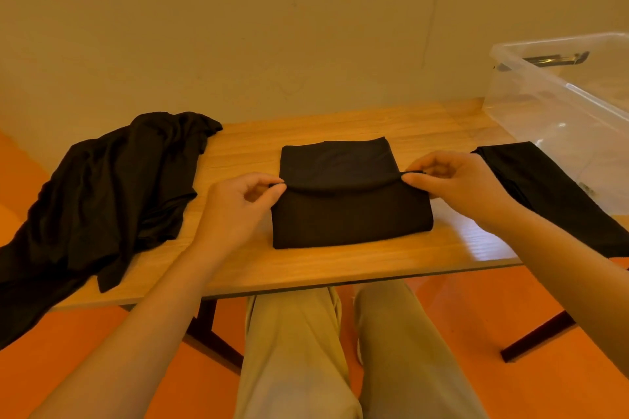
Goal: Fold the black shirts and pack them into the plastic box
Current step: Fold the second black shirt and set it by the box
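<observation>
Fingers (277,188) of the left hand (238,204) pinch one end of a folded edge of the black shirt (350,211), thumb and forefinger closed on the cloth, while the right hand (456,187) pinches the other end in the same way, its remaining fingers loosely curled above. Between the two pinches the edge sags a little in a shallow curve across the middle of the shirt, which lies as a compact dark rectangle at the centre of the wooden table (306,269). Judging by this, the step in hand is the last fold, either bringing the upper layer down toward the near edge or laying it back over the far half; which of the two I cannot tell. To do it well, both hands should travel level and at one pace, keeping the edge taut enough that the sag flattens out, then set it down square with the edge beneath so the corners meet. A light press along the crease afterwards would help the soft jersey hold its shape. An unfolded heap of black shirts (112,180) waits on the left of the table, hanging over its edge; another folded dark piece (544,187) lies at the right, just beside the clear plastic box (510,92), which appears to hold no shirts yet.
</observation>
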{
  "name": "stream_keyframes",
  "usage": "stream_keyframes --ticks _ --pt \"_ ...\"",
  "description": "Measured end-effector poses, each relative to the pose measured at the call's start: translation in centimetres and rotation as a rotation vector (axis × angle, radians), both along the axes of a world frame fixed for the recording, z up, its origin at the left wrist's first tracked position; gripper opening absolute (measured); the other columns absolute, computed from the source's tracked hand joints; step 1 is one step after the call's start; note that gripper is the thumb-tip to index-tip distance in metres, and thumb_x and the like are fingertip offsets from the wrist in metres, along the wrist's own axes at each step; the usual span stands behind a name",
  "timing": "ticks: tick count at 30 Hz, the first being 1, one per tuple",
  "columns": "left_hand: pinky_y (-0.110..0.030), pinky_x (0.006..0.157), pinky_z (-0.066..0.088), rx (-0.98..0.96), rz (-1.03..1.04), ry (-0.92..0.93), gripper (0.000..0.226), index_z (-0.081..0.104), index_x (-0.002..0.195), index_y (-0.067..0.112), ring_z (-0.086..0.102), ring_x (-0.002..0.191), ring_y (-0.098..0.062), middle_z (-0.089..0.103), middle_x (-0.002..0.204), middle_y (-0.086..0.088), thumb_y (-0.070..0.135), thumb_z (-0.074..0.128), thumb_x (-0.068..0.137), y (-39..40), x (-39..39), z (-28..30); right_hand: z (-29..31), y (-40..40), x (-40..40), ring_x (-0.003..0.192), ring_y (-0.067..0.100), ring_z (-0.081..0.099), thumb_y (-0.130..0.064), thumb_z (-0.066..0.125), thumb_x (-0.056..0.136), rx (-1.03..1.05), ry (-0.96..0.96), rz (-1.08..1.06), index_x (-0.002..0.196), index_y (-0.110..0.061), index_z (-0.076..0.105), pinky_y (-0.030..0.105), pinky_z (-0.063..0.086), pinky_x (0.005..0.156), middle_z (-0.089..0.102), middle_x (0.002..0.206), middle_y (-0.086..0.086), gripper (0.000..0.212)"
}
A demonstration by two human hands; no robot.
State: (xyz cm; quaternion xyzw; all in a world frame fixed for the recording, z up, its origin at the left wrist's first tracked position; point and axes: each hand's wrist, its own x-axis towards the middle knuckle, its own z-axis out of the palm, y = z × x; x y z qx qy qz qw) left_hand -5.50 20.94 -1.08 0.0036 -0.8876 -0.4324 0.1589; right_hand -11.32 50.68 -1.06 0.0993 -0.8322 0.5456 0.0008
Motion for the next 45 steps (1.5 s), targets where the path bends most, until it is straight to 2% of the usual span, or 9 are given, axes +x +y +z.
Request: stream_keyframes --ticks 5,10,20,25,29,31,34,41,45 --pt "-0.01 0.065 0.037 -0.148 0.03 -0.173 0.014 0.07 0.103 0.025 0.052 0.08 0.004 0.061 0.092 0.015 0.028 0.064 0.091 -0.2 -4.7 -0.4 -0.4 -1.3 -3.8 0.084 0.013 0.065 -0.028 0.072 0.082 0.19 -0.166 -0.076 0.09 -0.02 0.067 0.024 0.051 0.071 0.07 0.087 0.001 0.012" --pt "-0.008 0.062 0.035 -0.147 0.017 -0.239 0.014 0.072 0.1 0.023 0.052 0.079 0.005 0.061 0.09 0.017 0.029 0.066 0.09 -0.7 -6.5 -1.4 -0.9 -1.9 -4.5 0.076 0.003 0.058 -0.029 0.069 0.085 0.336 -0.101 -0.099 0.092 -0.019 0.066 0.017 0.039 0.059 0.066 0.085 -0.003 0.012" --pt "-0.018 0.067 0.039 -0.214 0.1 -0.214 0.018 0.069 0.103 0.022 0.053 0.078 -0.005 0.063 0.094 0.008 0.031 0.066 0.088 -1.1 -6.9 -2.4 -2.4 -1.8 -5.6 0.071 0.001 0.051 -0.036 0.068 0.085 0.497 0.082 -0.149 0.1 -0.021 0.064 0.014 0.034 0.059 0.062 0.089 -0.009 0.022" --pt "-0.028 0.101 0.025 -0.478 0.08 0.076 0.035 0.058 0.126 0.021 0.045 0.122 -0.016 0.053 0.128 0.002 0.036 0.052 0.095 1.7 -6.0 -1.9 -1.6 -3.9 -3.2 0.104 0.01 0.053 -0.037 0.055 0.091 0.529 0.359 -0.085 0.124 -0.019 0.056 0.02 0.042 0.083 0.055 0.122 -0.003 0.037" --pt "-0.031 0.12 0.002 -0.648 -0.201 -0.165 0.057 0.015 0.153 0.029 0.002 0.147 -0.008 0.008 0.161 0.008 0.05 0.023 0.101 5.6 -4.5 -3.5 -3.1 -6.7 -0.8 0.145 0.008 0.012 -0.053 0.026 0.095 0.786 0.287 0.178 0.15 -0.024 0.021 0.026 0.012 0.116 0.015 0.158 -0.006 0.063" --pt "-0.033 0.12 -0.006 -0.738 -0.198 -0.295 0.064 -0.001 0.153 0.03 -0.013 0.146 -0.006 -0.008 0.161 0.01 0.058 0.012 0.098 5.4 -4.4 -4.4 -4.3 -6.3 -0.9 0.144 0.005 -0.009 -0.064 0.006 0.089 0.924 0.202 0.196 0.152 -0.025 0.001 0.027 -0.003 0.118 -0.004 0.16 -0.007 0.074" --pt "-0.035 0.12 -0.008 -0.784 -0.155 -0.355 0.073 -0.01 0.152 0.027 -0.019 0.145 -0.008 -0.016 0.159 0.008 0.066 0.01 0.093 4.6 -4.4 -4.6 -5.0 -5.0 -1.4 0.143 0.005 -0.016 -0.075 -0.009 0.079 0.982 0.18 0.175 0.151 -0.024 -0.007 0.028 -0.008 0.118 -0.011 0.158 -0.008 0.088" --pt "-0.036 0.12 -0.007 -0.778 -0.141 -0.388 0.075 -0.009 0.152 0.027 -0.019 0.145 -0.008 -0.015 0.16 0.008 0.068 0.011 0.092 4.5 -5.2 -4.3 -4.6 -5.1 -2.3 0.142 0.005 -0.018 -0.077 -0.011 0.074 0.977 0.173 0.204 0.15 -0.023 -0.01 0.027 -0.008 0.118 -0.013 0.158 -0.007 0.093" --pt "-0.036 0.12 -0.01 -0.73 -0.17 -0.447 0.075 -0.005 0.153 0.028 -0.017 0.145 -0.006 -0.013 0.16 0.009 0.068 0.012 0.092 4.2 -7.0 -3.8 -3.6 -5.8 -3.8 0.143 0.006 -0.015 -0.071 0.001 0.082 0.987 0.129 0.246 0.151 -0.021 -0.007 0.026 -0.009 0.116 -0.011 0.159 -0.005 0.086"
